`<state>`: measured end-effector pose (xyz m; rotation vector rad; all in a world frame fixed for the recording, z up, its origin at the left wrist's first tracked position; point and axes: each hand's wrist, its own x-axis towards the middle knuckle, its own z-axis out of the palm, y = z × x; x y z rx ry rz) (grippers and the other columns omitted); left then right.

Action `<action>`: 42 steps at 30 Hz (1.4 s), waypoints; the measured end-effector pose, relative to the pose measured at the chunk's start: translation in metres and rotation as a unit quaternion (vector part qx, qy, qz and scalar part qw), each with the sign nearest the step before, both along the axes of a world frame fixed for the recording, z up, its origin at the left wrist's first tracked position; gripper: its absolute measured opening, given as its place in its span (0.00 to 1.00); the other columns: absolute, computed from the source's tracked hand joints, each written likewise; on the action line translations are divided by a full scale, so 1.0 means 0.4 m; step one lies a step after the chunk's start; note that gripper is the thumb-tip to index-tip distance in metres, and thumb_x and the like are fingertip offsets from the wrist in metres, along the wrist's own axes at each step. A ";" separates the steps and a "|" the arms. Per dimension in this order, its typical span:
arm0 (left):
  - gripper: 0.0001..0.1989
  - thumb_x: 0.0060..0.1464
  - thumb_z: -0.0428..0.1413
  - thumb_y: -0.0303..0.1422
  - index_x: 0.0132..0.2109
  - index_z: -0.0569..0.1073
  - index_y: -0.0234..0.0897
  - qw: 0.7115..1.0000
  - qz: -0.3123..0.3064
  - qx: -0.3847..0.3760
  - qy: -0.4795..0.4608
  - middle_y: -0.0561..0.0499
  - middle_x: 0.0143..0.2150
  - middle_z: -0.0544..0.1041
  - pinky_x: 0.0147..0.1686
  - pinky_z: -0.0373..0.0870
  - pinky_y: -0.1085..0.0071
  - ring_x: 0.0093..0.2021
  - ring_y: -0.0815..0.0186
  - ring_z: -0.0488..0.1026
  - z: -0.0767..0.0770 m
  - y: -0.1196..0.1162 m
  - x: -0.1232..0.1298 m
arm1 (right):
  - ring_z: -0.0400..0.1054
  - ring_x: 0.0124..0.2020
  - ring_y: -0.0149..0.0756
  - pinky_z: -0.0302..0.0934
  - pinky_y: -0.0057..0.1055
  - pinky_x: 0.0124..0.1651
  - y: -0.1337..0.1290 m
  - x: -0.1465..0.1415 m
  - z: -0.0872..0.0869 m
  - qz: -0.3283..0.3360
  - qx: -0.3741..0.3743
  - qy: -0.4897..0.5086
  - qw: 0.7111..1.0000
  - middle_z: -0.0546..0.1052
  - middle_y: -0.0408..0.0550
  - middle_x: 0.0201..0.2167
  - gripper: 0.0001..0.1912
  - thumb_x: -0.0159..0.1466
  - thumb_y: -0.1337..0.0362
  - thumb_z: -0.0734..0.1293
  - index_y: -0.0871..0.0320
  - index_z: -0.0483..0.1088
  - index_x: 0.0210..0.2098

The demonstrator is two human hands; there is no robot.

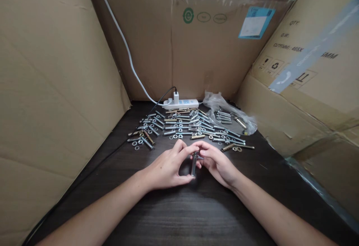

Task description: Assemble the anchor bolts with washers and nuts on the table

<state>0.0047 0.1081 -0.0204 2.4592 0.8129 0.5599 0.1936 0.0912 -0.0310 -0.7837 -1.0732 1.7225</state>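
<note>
In the head view, the left hand (168, 167) holds a metal bolt (193, 166) over the near part of the dark counter (174, 216), its thumb at the lower end and a forefinger reaching to the top, with a wide gap between thumb and finger bridged by the bolt. The bolt stands nearly upright, slightly tilted, between the two hands. The right hand (218, 163) is half curled, its fingertips gathered at the bolt's upper end; they overlap there, so whether they grip it cannot be told. Beyond the hands, loose bolts (147, 143) lie in rough rows with nuts (211, 137), small washers (134, 143) and brass-coloured sleeves (198, 137). A crumpled clear plastic bag (249, 123) lies at the right end of the rows. Behind them is a white power strip (185, 104) with a plugged-in adapter (176, 97); a white cable (123, 38) rises from the strip to the upper left, and a black cable (106, 158) runs down the left side. Cardboard panels (148, 43) enclose the counter at the back and both sides.
</note>
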 end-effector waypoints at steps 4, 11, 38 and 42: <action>0.39 0.47 0.59 0.33 0.62 0.51 0.50 1.000 -0.002 -0.002 0.001 0.51 0.44 0.60 0.39 0.71 0.65 0.37 0.67 0.67 -0.002 0.001 -0.001 | 0.60 0.31 0.32 0.54 0.28 0.31 0.003 -0.001 0.003 0.012 0.009 -0.013 1.000 0.69 0.47 0.32 0.07 0.58 0.63 0.66 0.60 0.71 0.34; 0.38 0.46 0.60 0.34 0.62 0.52 0.48 1.000 -0.001 -0.001 -0.001 0.49 0.46 0.60 0.39 0.71 0.64 0.39 0.65 0.68 -0.005 0.002 -0.001 | 0.59 0.28 0.28 0.54 0.27 0.32 0.000 0.000 -0.007 -0.003 -0.003 -0.020 1.000 0.69 0.43 0.32 0.10 0.57 0.63 0.69 0.56 0.67 0.37; 0.37 0.47 0.58 0.31 0.61 0.50 0.47 1.000 -0.005 0.013 -0.004 0.50 0.45 0.59 0.37 0.69 0.67 0.36 0.67 0.66 -0.006 0.001 -0.002 | 0.60 0.36 0.33 0.55 0.27 0.31 0.007 -0.001 -0.003 0.007 0.012 0.004 1.000 0.68 0.47 0.35 0.07 0.61 0.65 0.62 0.59 0.71 0.37; 0.36 0.48 0.58 0.31 0.61 0.50 0.48 1.000 -0.001 0.012 0.003 0.50 0.44 0.60 0.37 0.69 0.67 0.36 0.67 0.67 -0.004 0.001 -0.002 | 0.61 0.35 0.33 0.54 0.27 0.31 0.009 -0.002 -0.004 0.011 0.011 -0.008 1.000 0.69 0.47 0.32 0.06 0.60 0.66 0.63 0.60 0.72 0.35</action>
